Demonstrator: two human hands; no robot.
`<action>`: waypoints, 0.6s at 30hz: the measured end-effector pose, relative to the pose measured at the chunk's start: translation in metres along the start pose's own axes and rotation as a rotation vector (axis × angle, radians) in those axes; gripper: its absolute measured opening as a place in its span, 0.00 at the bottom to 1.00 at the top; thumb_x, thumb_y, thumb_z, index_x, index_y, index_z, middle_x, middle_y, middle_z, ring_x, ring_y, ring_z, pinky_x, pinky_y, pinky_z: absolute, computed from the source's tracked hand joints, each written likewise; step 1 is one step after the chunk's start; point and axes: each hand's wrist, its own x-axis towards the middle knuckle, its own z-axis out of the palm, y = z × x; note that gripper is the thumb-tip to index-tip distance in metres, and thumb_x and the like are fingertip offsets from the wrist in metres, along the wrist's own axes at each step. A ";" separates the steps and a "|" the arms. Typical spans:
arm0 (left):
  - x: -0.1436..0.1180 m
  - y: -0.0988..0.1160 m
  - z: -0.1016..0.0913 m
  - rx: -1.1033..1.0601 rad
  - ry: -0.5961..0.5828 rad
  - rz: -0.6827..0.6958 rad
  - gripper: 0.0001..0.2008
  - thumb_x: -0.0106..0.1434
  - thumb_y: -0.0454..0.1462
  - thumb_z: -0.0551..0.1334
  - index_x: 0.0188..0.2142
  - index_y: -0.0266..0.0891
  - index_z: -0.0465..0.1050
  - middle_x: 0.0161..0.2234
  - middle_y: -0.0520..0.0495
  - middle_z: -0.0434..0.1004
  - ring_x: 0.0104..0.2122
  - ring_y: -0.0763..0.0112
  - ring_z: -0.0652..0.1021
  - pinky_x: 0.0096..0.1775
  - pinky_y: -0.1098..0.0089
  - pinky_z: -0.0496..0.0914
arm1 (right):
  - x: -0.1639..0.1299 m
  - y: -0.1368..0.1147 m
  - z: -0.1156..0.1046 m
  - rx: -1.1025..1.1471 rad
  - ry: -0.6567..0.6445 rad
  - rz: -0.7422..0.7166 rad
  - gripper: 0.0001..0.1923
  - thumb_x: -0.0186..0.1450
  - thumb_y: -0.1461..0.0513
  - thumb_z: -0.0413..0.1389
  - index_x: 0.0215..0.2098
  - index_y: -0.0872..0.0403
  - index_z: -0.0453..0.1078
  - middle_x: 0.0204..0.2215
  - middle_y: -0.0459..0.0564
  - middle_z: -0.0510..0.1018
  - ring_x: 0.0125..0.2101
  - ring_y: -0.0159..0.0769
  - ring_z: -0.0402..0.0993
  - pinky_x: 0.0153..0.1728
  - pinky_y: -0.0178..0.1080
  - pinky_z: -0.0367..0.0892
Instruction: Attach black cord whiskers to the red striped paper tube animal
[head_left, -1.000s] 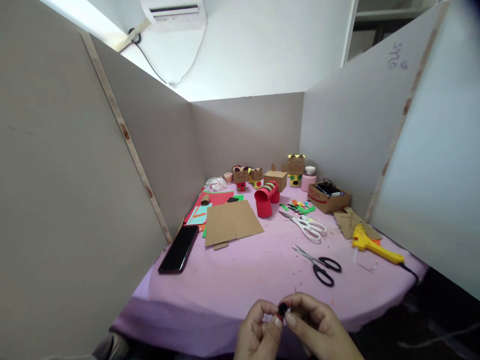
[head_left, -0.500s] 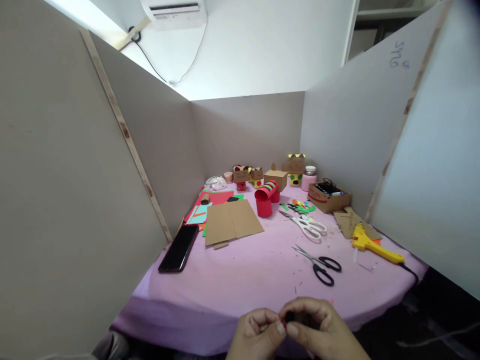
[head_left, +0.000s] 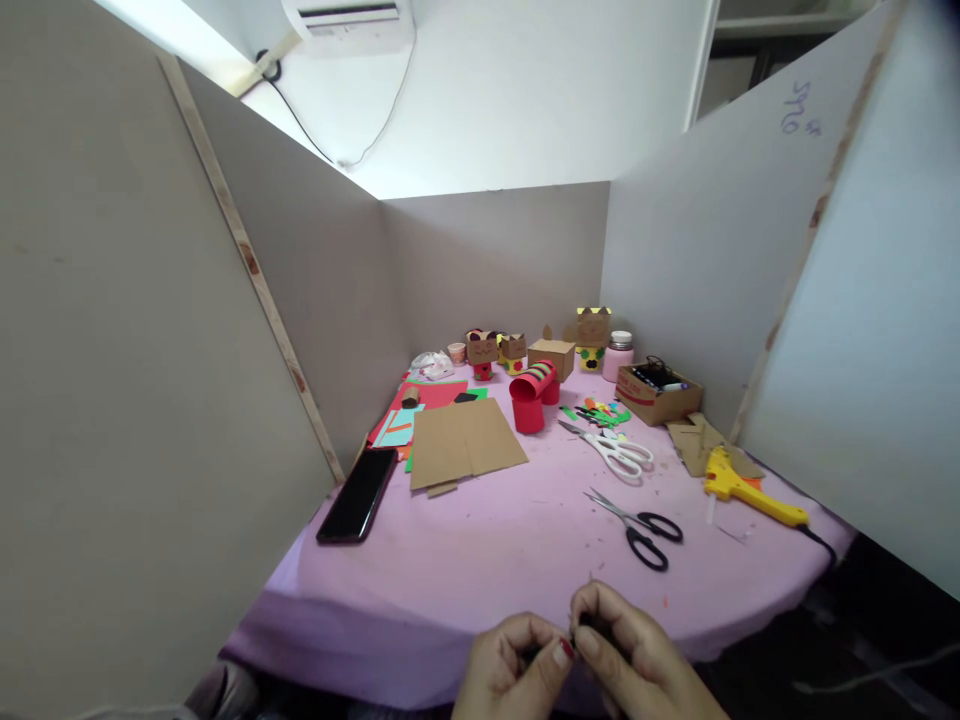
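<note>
My left hand and my right hand meet at the near edge of the pink table, fingertips pinched together. Between them sits a tiny dark piece, mostly hidden by my right fingers; which hand bears it I cannot tell for sure, both touch it. Black-handled scissors lie closest, just beyond my right hand.
White scissors, a yellow glue gun, a black phone, a brown cardboard sheet, red paper cups, coloured paper, small cardboard figures and a cardboard box lie on the table. Grey partition boards enclose it.
My hands have closed tighter around the small dark piece, which showed plainly between the fingertips a second ago and is now nearly covered. Nothing on the table moved.
</note>
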 end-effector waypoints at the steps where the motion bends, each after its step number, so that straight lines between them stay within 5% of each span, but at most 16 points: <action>1: -0.001 0.001 0.000 0.001 0.001 0.004 0.22 0.47 0.55 0.62 0.22 0.36 0.68 0.17 0.57 0.58 0.20 0.78 0.55 0.24 0.73 0.50 | 0.000 0.000 0.000 0.019 -0.025 0.010 0.19 0.58 0.44 0.50 0.28 0.51 0.58 0.18 0.36 0.53 0.17 0.25 0.47 0.17 0.30 0.46; 10: 0.001 -0.002 -0.006 0.013 -0.067 -0.014 0.22 0.50 0.54 0.60 0.24 0.36 0.67 0.18 0.57 0.55 0.20 0.78 0.54 0.24 0.72 0.48 | 0.001 -0.001 -0.003 -0.060 -0.062 0.014 0.20 0.61 0.44 0.45 0.30 0.51 0.57 0.18 0.36 0.54 0.18 0.26 0.48 0.19 0.31 0.47; 15: 0.002 -0.003 -0.008 0.028 -0.076 -0.018 0.21 0.52 0.53 0.59 0.25 0.36 0.67 0.18 0.57 0.54 0.19 0.78 0.53 0.23 0.72 0.47 | 0.001 -0.002 -0.008 -0.140 -0.045 -0.076 0.21 0.61 0.45 0.47 0.42 0.50 0.60 0.22 0.39 0.58 0.22 0.30 0.54 0.24 0.33 0.53; 18: 0.001 -0.002 -0.007 0.028 -0.091 -0.003 0.21 0.52 0.53 0.59 0.25 0.36 0.66 0.18 0.57 0.54 0.20 0.78 0.54 0.24 0.72 0.48 | 0.002 -0.005 -0.010 -0.212 -0.089 -0.113 0.16 0.60 0.48 0.49 0.35 0.52 0.63 0.23 0.41 0.60 0.25 0.32 0.56 0.27 0.34 0.55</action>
